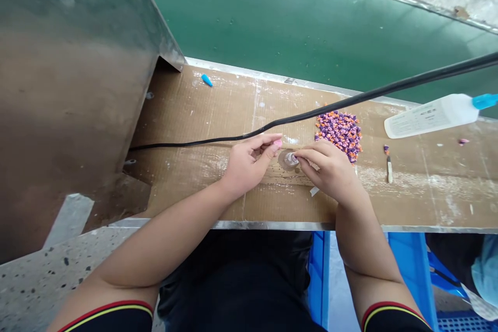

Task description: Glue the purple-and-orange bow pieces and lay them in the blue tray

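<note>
My left hand [247,164] is closed, pinching a small pink piece [277,143] between thumb and fingertips above the cardboard-covered bench [218,109]. Just right of it sits a small round clear dish [290,158]. The fingers of my right hand [330,170] are pinched together at the dish's right edge. What they hold, if anything, is too small to make out. Behind the right hand lies a heap of small purple, pink and orange pieces [339,132].
A black cable [311,114] crosses above the bench. To the right lie a white bottle with a blue tip [430,115] and a small white-handled tool [389,170]. A blue cap [207,80] rests at the back left, near a metal housing [78,88]. Beyond runs a green surface [272,21].
</note>
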A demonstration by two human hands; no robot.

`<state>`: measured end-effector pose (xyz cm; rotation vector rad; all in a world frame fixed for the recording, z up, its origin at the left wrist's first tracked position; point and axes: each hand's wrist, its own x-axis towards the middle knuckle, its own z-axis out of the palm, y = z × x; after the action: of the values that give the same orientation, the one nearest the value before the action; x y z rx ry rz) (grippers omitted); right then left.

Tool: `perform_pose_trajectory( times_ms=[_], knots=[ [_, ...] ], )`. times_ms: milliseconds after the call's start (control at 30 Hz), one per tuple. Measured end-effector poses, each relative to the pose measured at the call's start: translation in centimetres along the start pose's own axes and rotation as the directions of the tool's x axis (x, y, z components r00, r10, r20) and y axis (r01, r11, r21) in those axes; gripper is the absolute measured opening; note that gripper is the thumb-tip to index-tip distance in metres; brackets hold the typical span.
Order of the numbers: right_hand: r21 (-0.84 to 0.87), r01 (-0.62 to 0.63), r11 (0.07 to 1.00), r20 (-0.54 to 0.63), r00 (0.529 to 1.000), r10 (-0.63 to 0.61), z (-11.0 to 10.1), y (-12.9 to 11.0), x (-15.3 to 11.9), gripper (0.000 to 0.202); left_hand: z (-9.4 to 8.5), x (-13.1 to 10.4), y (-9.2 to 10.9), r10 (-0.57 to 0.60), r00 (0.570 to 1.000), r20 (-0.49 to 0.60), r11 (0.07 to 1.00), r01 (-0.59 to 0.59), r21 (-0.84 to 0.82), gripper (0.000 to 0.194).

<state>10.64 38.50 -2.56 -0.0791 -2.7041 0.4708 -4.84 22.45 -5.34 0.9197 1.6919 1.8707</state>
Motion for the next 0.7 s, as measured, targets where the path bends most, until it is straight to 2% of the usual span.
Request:
perform_pose_trajectory(
  times_ms=[167, 233, 333, 433, 567, 700],
  knots=[
    [0.005, 0.024, 1.000, -0.032, 0.999, -0.023, 0.0, 0.1, 0.1, 0.012, 0.1, 0.3, 0.1, 0.077, 0.996, 0.043, 0.997, -0.076, -0.016, 0.017],
    [0.050, 0.024, 0.998, -0.075, 0.997, -0.020, -0.2, 0.0, 0.3, 0.012, 0.0, 0.4, 0.1, 0.067, 0.996, 0.061, 0.998, -0.066, -0.019, 0.018],
    [0.153, -0.030, 0.988, -0.179, 0.982, 0.057, -0.7, -0.9, 0.5, 0.015, -0.2, 0.3, -0.1, 0.003, 0.997, 0.079, 1.000, -0.001, -0.026, 0.020],
    [0.250, -0.095, 0.964, -0.277, 0.947, 0.165, -0.7, -2.6, 0.4, 0.017, -0.4, 0.1, -0.3, -0.038, 0.994, 0.102, 0.999, 0.041, -0.028, 0.022],
    [0.372, -0.152, 0.916, -0.343, 0.894, 0.288, 0.8, -5.1, -0.3, 0.018, -0.3, -0.2, -0.1, 0.034, 0.988, 0.148, 0.999, -0.031, -0.027, 0.021],
    [0.592, -0.171, 0.787, -0.360, 0.818, 0.449, 3.0, -7.3, -1.0, 0.016, 0.0, -0.7, 0.1, 0.089, 0.987, 0.132, 0.995, -0.082, -0.059, 0.020]
  ],
)
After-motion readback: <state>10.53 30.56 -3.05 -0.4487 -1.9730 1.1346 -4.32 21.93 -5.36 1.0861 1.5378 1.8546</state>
